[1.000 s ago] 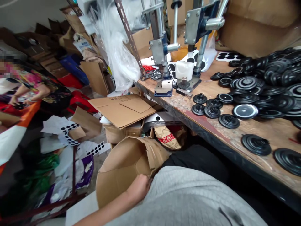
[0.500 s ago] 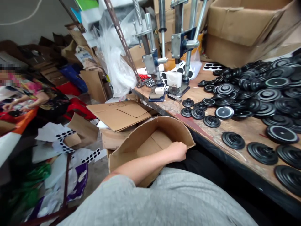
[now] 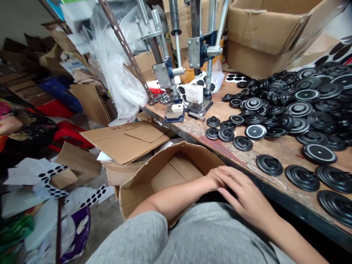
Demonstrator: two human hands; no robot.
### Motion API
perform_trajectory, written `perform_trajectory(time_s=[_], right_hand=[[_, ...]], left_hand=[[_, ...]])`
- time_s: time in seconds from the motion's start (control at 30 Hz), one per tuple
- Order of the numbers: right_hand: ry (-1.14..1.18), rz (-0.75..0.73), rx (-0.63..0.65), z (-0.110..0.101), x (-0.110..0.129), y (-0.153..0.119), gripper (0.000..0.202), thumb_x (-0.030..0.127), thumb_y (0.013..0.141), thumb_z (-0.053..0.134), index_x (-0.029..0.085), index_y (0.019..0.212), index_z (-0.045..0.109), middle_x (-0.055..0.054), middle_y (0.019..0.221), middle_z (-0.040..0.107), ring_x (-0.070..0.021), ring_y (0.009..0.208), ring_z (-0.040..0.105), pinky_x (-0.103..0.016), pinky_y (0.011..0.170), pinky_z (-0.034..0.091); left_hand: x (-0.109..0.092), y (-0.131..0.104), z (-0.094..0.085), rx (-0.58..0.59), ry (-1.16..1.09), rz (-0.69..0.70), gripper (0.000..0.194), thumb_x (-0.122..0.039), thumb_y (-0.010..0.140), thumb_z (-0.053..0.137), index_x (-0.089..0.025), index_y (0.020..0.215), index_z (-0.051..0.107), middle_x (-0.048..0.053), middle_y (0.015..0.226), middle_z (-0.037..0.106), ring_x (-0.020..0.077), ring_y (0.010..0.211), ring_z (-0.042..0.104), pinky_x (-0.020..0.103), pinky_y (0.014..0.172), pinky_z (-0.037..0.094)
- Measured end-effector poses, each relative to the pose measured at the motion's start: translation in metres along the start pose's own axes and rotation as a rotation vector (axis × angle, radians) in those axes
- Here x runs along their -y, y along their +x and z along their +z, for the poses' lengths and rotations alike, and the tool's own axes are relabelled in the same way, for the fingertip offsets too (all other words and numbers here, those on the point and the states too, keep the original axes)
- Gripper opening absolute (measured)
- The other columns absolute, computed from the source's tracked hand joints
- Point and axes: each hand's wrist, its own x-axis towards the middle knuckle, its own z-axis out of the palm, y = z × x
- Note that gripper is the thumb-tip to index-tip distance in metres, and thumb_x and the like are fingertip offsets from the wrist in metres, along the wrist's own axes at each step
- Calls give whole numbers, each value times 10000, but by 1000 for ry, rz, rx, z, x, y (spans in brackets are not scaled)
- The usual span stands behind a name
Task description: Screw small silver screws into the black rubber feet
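Observation:
An open cardboard box [image 3: 192, 156] leans at my lap below the table edge, and its visible inside holds nothing. My left hand [image 3: 215, 177] is closed at the box's near right corner, with its fingers partly covered by my right hand. Over it lies my right hand [image 3: 238, 186], fingers stretched out and slightly blurred, touching the left hand near the box's rim. Whether the right fingers also touch the cardboard is hidden. Black stepped discs [image 3: 268, 165] lie on the wooden table to the right of both hands.
Two hand-lever presses [image 3: 199, 55] stand at the table's back left, scissors [image 3: 158, 99] beside them. A heap of black discs [image 3: 286, 106] covers the right side, before a large carton [image 3: 255, 40]. Flattened cardboard [image 3: 126, 139] lies left of the box. A person [image 3: 16, 124] is at the far left.
My right hand has come into view from the lower right and now lies over my left hand. The left hand stays at the box's corner. The view has shifted to the right.

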Motion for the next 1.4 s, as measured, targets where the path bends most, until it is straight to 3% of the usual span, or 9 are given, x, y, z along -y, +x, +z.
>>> perform_trajectory(time_s=[0.13,0.23,0.3,0.4,0.5,0.7,0.97,1.23,1.4], right_hand=[[-45,-55,332,43,-30,29,644,426,891,653,230,1467,441,-122,1266,642,-293,1187,594,-503,1091,444],[-94,-75,400,61,-51,33,225,289,923,595,177,1104,670,-88,961,706,-245,971,663,-483,1122,389],[-98,-102,422,64,-59,33,210,220,964,490,185,850,663,-59,835,689,-201,863,664,-450,1106,386],[-48,-145,469,57,-58,36,257,256,979,470,194,774,611,-29,773,668,-171,791,647,-424,1075,379],[-2,-173,527,46,-52,42,278,295,981,483,197,738,573,-12,738,653,-157,749,631,-415,1078,342],[61,-11,599,54,-70,34,286,335,980,471,188,765,589,-92,811,672,-233,837,627,-370,876,420],[119,219,627,102,-109,14,314,260,990,397,147,791,612,-80,763,686,-184,697,644,-267,646,470],[54,183,433,81,-50,2,475,270,936,544,217,1406,504,-119,1432,523,-280,1355,445,-512,1185,278],[61,175,349,43,-22,-3,401,327,989,493,258,1380,549,-60,1448,527,-236,1309,509,-431,1138,413]], left_hand=[[44,-67,-23,-20,-48,62,182,-339,947,595,-237,988,741,-4,1009,731,181,990,691,287,826,550],[87,-137,-44,-268,6,59,397,-394,928,604,-206,1278,625,68,1280,667,238,1205,604,359,1018,493],[115,-177,-57,-627,228,-151,526,-369,929,583,-184,1414,496,147,1484,496,309,1406,409,479,1139,363],[153,-207,-70,-561,381,-633,530,-371,925,562,-146,1397,478,215,1348,595,359,1296,519,496,1038,434],[182,-198,-78,-311,343,-720,287,-354,978,437,-213,1138,629,121,1006,739,286,981,687,362,837,512],[213,-123,-108,-279,352,-638,273,-305,975,442,-177,1094,652,162,1073,721,289,1015,679,355,848,499],[190,-30,-125,-203,350,-479,326,-406,952,586,-138,1130,642,94,1161,670,220,1067,643,461,966,508],[164,-74,-127,-293,328,-424,276,-314,944,546,-134,1124,653,176,1143,684,306,1075,657,411,924,518],[113,-84,-130,-488,179,-83,356,-289,950,549,-155,1279,565,129,1261,637,254,1186,603,383,1044,471]])
